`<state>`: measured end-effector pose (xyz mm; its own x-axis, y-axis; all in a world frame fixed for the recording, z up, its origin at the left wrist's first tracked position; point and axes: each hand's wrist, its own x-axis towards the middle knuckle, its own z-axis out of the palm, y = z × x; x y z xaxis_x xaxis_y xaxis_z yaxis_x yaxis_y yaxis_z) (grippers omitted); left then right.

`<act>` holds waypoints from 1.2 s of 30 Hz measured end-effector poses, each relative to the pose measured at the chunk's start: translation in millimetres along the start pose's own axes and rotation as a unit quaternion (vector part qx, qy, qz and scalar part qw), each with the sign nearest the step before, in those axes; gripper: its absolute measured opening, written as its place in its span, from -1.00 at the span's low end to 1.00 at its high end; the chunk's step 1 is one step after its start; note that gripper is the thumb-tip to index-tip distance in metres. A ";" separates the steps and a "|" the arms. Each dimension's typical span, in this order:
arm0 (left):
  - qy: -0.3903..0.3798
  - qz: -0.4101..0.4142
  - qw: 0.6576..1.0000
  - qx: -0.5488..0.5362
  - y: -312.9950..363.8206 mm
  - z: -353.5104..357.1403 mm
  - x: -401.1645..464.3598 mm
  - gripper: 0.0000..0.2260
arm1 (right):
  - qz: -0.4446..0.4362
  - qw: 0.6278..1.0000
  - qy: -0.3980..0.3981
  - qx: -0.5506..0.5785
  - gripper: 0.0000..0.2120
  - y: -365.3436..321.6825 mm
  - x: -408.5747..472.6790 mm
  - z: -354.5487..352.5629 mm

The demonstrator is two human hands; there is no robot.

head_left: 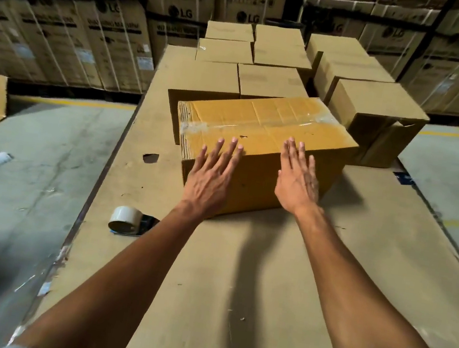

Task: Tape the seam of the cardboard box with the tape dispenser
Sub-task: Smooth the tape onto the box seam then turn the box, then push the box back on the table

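Both hands are out flat over the box (260, 136), and neither one holds anything. The left hand (209, 179) is spread wide, fingers splayed, reaching over the near top edge towards the left end; its fingertips sit above the lid. The right hand (298, 181) is open too, fingers closer together, lying over the same edge further right. Whether the palms press the cardboard or hover just off it, I cannot tell.

The box sits skewed on the table (236, 279), its long side running away to the right. A strip of clear tape (259, 127) already runs along the top seam, glinting at the far right and wrinkled at the left end.

The dispenser (133, 221) lies on the table near the left edge, well apart from both hands, down beside the left forearm, its pale roll facing the camera. Nobody is touching it.

Behind the box, closed cartons (269, 81) crowd the far end of the table, one touching or nearly touching its back. A carton with a loose flap (379, 118) stands just beside the right end. A dark scrap (150, 157) lies on the table left of the box. Strapped cartons (67, 15) are stacked along the back wall.
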<state>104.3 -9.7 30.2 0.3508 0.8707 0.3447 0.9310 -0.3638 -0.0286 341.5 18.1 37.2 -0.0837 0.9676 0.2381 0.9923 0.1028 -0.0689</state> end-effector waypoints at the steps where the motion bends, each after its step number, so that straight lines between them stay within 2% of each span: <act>1: -0.005 -0.003 1.000 0.005 7.3 4.9 2.5 -0.23 | 0.002 1.000 0.001 -0.007 -0.18 5.7 3.1 2.4; 4: -0.028 -0.031 0.999 0.032 17.3 16.9 10.5 -0.22 | 0.014 1.000 -0.014 -0.019 -0.19 25.4 11.6 10.2; 10: -0.037 -0.068 0.996 0.052 -1.4 34.2 35.0 0.04 | -0.004 1.000 -0.011 -0.010 -0.17 31.0 28.6 28.8; 18: -0.128 -0.093 0.986 0.047 -27.8 35.4 74.6 0.10 | 0.014 1.000 -0.007 0.007 -0.01 13.9 59.7 42.7; 22: -0.145 -0.099 0.983 0.058 -36.4 37.6 85.9 0.15 | 0.021 0.999 -0.028 0.001 0.03 8.4 69.6 40.2; 25: -0.148 -0.096 0.983 0.054 -37.4 36.2 86.5 0.13 | 0.030 0.999 -0.030 -0.001 -0.01 3.3 69.9 38.9; 29: -0.121 -0.080 0.989 -0.012 -34.5 29.7 71.8 -0.03 | 0.020 0.999 -0.033 0.000 -0.16 -2.3 59.4 35.1; 32: -0.104 -0.060 0.993 -0.013 -41.4 36.1 39.1 -0.09 | -0.004 0.999 -0.032 0.001 -0.24 -22.5 37.4 41.1; 36: -0.145 -0.075 0.986 -0.031 -61.2 51.4 -17.9 -0.19 | -0.056 0.996 -0.069 0.014 -0.35 -66.7 0.9 59.1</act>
<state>46.3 14.0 -22.5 0.2314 0.9711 0.0579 0.9701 -0.2348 0.0620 269.8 25.7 -15.2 -0.2080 0.9720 0.1097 0.9731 0.2170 -0.0776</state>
